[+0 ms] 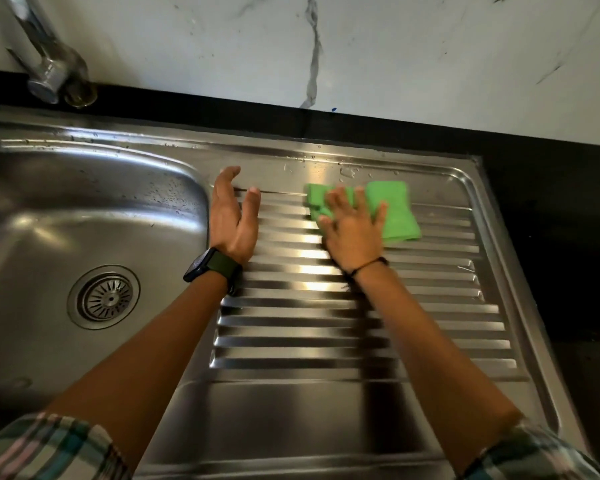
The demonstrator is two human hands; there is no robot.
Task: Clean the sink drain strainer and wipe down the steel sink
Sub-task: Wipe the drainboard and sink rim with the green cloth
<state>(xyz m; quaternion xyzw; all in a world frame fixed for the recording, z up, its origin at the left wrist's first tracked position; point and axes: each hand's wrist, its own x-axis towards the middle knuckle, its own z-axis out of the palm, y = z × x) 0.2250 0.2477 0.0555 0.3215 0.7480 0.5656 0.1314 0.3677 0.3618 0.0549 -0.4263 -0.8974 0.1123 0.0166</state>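
Observation:
A steel sink (pixel 84 209) fills the left, with the round drain strainer (pixel 104 296) seated in its bottom. To its right lies the ribbed steel drainboard (pixel 326 327). A folded green cloth (pixel 394 209) lies on the far ribs. My right hand (pixel 355 226) presses flat on the cloth with spread, straight fingers. My left hand (pixel 232 216) is held edge-on over the drainboard's left end, fingers relaxed, holding nothing. A dark watch sits on that wrist.
A chrome tap (pixel 45 67) stands at the back left on the black counter strip (pixel 361 126). A white marble-pattern wall (pixel 361 46) rises behind. Water drops dot the basin wall and the back rim. Dark counter (pixel 561 237) lies right of the drainboard.

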